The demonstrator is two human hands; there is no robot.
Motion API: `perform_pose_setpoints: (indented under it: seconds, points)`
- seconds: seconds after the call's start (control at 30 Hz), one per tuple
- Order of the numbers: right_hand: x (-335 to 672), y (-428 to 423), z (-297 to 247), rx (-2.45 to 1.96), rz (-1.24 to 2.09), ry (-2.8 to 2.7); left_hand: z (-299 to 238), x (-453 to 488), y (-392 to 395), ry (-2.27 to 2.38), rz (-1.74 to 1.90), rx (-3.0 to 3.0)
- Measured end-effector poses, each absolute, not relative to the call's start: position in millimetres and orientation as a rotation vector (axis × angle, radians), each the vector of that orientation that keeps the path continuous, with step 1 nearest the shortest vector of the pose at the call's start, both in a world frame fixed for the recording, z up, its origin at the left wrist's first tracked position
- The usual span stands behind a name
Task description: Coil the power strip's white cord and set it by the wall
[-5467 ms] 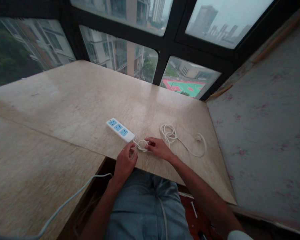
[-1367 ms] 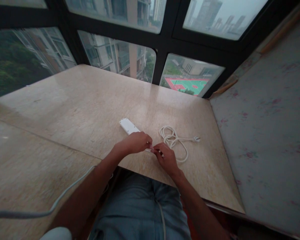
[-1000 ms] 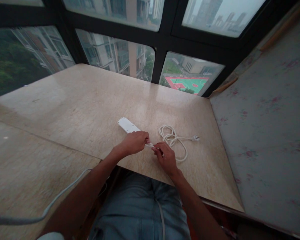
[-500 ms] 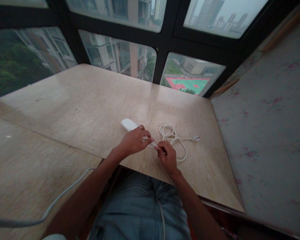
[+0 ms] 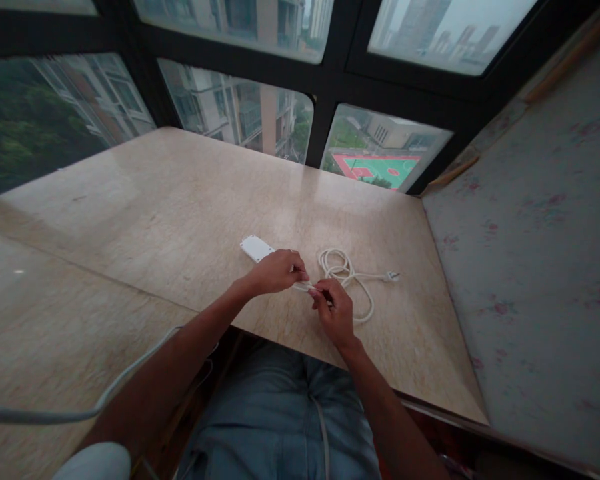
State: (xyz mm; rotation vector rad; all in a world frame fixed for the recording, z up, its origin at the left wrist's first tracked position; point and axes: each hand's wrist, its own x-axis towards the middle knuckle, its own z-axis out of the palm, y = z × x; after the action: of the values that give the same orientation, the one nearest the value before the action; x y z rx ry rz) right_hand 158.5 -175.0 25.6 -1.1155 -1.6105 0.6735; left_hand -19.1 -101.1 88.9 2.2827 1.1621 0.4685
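A white power strip lies on the stone sill, its near end hidden behind my left hand. My left fingers are closed on the white power cord close to the strip. Just to the right, my right hand pinches the same cord, the fingertips of both hands almost meeting. Beyond my right hand the rest of the cord lies in loose loops. Its plug rests at the right end with the pins pointing right.
The beige stone sill runs back to dark window frames. A patterned wall closes off the right side. A grey-white cable crosses the sill at lower left, by my left forearm. My legs are below the front edge.
My left hand has shifted and its fingers have closed in nearer to my right fingertips on the cord. The grey-white cable at lower left has moved up slightly. My right hand has barely moved.
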Motion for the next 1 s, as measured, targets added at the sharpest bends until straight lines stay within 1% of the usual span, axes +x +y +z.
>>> perform_pose_setpoints:
  seconds: [0.27,0.5,0.67,0.8,0.93,1.0]
  points:
    - [163.2,-170.5,30.1,-1.11,0.416,-1.694,90.2,-12.2,-104.5,1.438,0.743,2.191]
    - [172.8,-161.4,38.4,-1.09,0.056,-1.853,87.0,-11.0,-110.0,1.481,1.16,1.857]
    - [176.2,-163.5,40.4,-1.11,0.052,-1.896,78.6,-11.8,-117.6,1.443,1.184,1.592]
    - [170.1,-169.0,41.2,-1.231,0.078,-1.82,77.5,-9.0,-126.9,1.54,1.18,1.689]
    - [161.5,-170.8,48.6,-1.305,-0.04,-1.756,78.4,-1.3,-138.7,1.781,1.22,1.846]
    - [158.3,-169.8,53.6,-1.33,-0.09,-1.742,78.7,2.6,-143.7,1.832,1.245,1.856]
